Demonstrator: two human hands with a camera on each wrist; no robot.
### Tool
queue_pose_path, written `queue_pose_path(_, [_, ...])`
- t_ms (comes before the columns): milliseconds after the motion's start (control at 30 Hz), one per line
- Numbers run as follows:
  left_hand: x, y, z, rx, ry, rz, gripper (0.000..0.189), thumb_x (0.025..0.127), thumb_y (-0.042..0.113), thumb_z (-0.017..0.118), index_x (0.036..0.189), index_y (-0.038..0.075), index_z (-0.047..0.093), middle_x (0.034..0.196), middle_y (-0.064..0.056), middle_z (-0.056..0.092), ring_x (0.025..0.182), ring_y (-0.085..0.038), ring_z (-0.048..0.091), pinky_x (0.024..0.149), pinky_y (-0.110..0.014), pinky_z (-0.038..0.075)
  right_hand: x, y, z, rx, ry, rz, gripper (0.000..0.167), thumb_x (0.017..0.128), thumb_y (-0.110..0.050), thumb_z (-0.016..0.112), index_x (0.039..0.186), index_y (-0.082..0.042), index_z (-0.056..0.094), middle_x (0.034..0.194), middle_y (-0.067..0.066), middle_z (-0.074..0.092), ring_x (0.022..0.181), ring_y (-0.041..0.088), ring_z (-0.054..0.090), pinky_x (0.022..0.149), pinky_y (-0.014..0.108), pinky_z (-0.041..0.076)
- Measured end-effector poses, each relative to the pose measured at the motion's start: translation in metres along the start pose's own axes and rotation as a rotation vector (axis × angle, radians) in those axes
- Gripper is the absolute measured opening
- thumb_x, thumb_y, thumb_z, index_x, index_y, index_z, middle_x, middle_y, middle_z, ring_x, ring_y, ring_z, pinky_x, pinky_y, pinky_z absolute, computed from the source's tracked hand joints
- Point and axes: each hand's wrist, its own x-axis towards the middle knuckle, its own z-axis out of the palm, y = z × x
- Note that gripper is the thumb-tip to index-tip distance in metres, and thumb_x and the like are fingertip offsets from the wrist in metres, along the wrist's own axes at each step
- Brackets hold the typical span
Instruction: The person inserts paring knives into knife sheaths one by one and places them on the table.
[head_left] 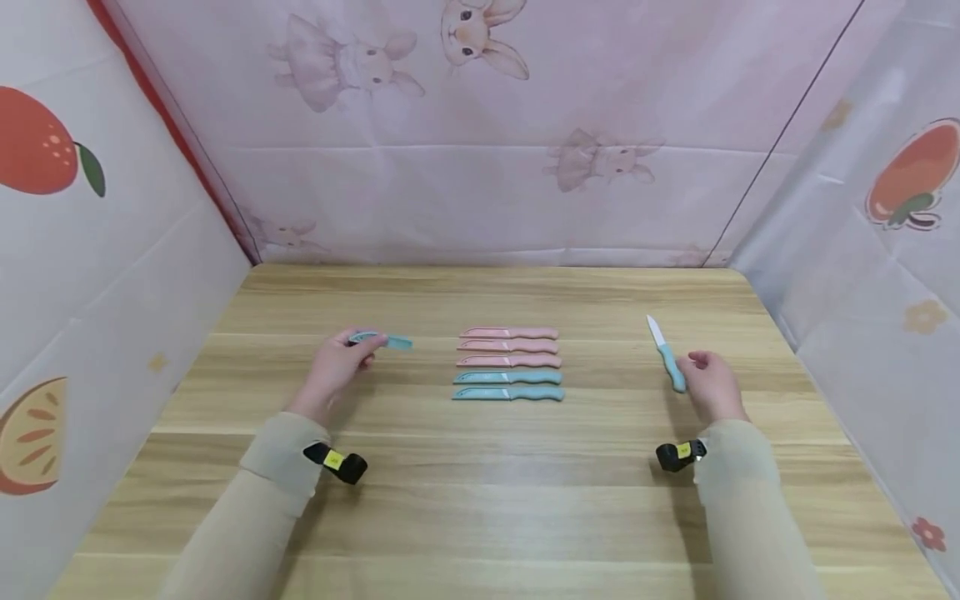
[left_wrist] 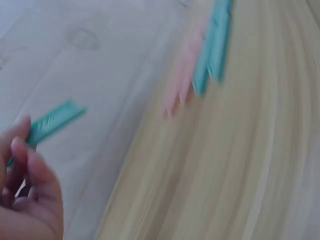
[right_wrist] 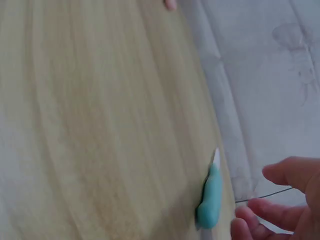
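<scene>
My left hand (head_left: 335, 372) pinches a teal knife sheath (head_left: 397, 342) between thumb and fingers over the left part of the table. In the left wrist view the sheath (left_wrist: 57, 120) points away from the fingertips, its far end notched. An unsheathed paring knife (head_left: 667, 360) with a teal handle and white blade lies on the right, blade toward the back. Beside its handle is my right hand (head_left: 711, 385), fingers loosely bent with nothing between them. The right wrist view shows a small gap between those fingers and the knife handle (right_wrist: 210, 200).
Mid-table, sheathed knives lie in a row, handles to the right: three pink knives (head_left: 534, 361) behind two teal knives (head_left: 536, 393). The wooden table (head_left: 510, 517) meets a printed pink curtain (head_left: 465, 208) at the back, with printed cloths at both sides.
</scene>
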Motion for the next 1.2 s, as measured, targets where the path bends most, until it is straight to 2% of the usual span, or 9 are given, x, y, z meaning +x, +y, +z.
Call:
queue_pose_path(100, [-0.009, -0.001, 0.013, -0.255, -0.119, -0.044, 0.008, 0.090, 0.018, 0.063, 0.088, 0.010, 0.062, 0.072, 0.004, 0.058, 0.059, -0.003, 0.051, 0.053, -0.015, 0.045, 0.006, 0.004, -0.002, -0.093, -0.070, 0.022, 0.060, 0.098, -0.036, 0.040, 0.135, 0.011, 0.033, 0.134, 0.034, 0.036, 0.121, 0.046, 0.037, 0.098, 0.055, 0.032])
queue_pose_path(267, [-0.025, -0.004, 0.031, -0.599, -0.298, -0.089, 0.008, 0.094, 0.007, 0.055, 0.090, 0.008, 0.061, 0.098, -0.004, 0.069, 0.076, -0.006, 0.064, 0.066, -0.015, 0.050, 0.014, 0.008, 0.000, -0.192, -0.091, 0.014, 0.058, 0.095, -0.035, 0.048, 0.127, 0.012, 0.041, 0.120, 0.031, 0.047, 0.105, 0.041, 0.047, 0.088, 0.051, 0.038])
queue_pose_path(333, [-0.031, -0.006, 0.037, -0.705, -0.313, -0.104, 0.008, 0.095, 0.009, 0.054, 0.095, 0.007, 0.061, 0.101, -0.005, 0.068, 0.085, -0.009, 0.065, 0.074, -0.017, 0.051, 0.018, 0.009, 0.001, -0.236, -0.080, 0.003, 0.053, 0.094, -0.035, 0.052, 0.119, 0.011, 0.047, 0.109, 0.027, 0.053, 0.095, 0.036, 0.050, 0.081, 0.046, 0.041])
queue_pose_path(467, [-0.041, -0.007, 0.050, -0.889, -0.251, -0.166, 0.019, 0.099, 0.017, 0.047, 0.113, 0.008, 0.055, 0.102, -0.002, 0.061, 0.093, -0.011, 0.055, 0.087, -0.021, 0.045, 0.020, 0.010, 0.002, -0.304, -0.066, 0.002, 0.040, 0.091, -0.030, 0.057, 0.104, 0.008, 0.054, 0.092, 0.019, 0.055, 0.082, 0.030, 0.050, 0.068, 0.037, 0.040])
queue_pose_path(700, [-0.061, -0.013, 0.067, -0.848, -0.231, -0.282, 0.023, 0.103, 0.019, 0.033, 0.122, 0.008, 0.041, 0.116, -0.003, 0.059, 0.105, -0.015, 0.050, 0.094, -0.025, 0.040, 0.007, 0.012, -0.005, -0.251, -0.051, -0.019, 0.036, 0.092, -0.024, 0.056, 0.105, 0.010, 0.053, 0.094, 0.022, 0.054, 0.085, 0.032, 0.049, 0.072, 0.041, 0.040])
queue_pose_path(833, [-0.070, -0.017, 0.074, -0.898, -0.219, -0.318, 0.023, 0.103, 0.016, 0.032, 0.120, 0.004, 0.042, 0.119, -0.009, 0.060, 0.111, -0.019, 0.056, 0.098, -0.026, 0.040, -0.006, 0.009, 0.000, -0.074, 0.102, -0.032, 0.041, 0.095, -0.027, 0.050, 0.116, 0.009, 0.050, 0.103, 0.022, 0.054, 0.088, 0.030, 0.049, 0.071, 0.037, 0.041])
queue_pose_path(933, [-0.075, -0.018, 0.080, -0.939, -0.171, -0.315, 0.021, 0.102, 0.013, 0.034, 0.119, 0.002, 0.042, 0.120, -0.016, 0.059, 0.111, -0.022, 0.058, 0.098, -0.028, 0.039, -0.015, 0.002, 0.004, 0.126, 0.229, -0.036, 0.040, 0.096, -0.032, 0.048, 0.117, 0.003, 0.050, 0.101, 0.012, 0.055, 0.084, 0.018, 0.053, 0.069, 0.025, 0.045])
queue_pose_path(1067, [-0.079, -0.017, 0.087, -0.938, -0.088, -0.300, 0.020, 0.101, 0.010, 0.036, 0.118, 0.000, 0.043, 0.113, -0.017, 0.062, 0.107, -0.022, 0.060, 0.097, -0.028, 0.040, -0.026, -0.012, 0.011, 0.629, 0.266, -0.055, 0.024, 0.096, -0.028, 0.051, 0.107, -0.006, 0.049, 0.101, 0.003, 0.058, 0.081, 0.005, 0.061, 0.070, 0.015, 0.050])
queue_pose_path(1200, [-0.083, -0.015, 0.095, -0.923, -0.025, -0.302, 0.021, 0.101, 0.011, 0.037, 0.118, 0.000, 0.042, 0.109, -0.015, 0.064, 0.103, -0.021, 0.062, 0.093, -0.026, 0.043, -0.040, -0.027, 0.020, 1.108, 0.244, -0.054, 0.020, 0.094, -0.021, 0.055, 0.102, -0.003, 0.051, 0.104, 0.006, 0.061, 0.080, 0.008, 0.063, 0.071, 0.016, 0.051])
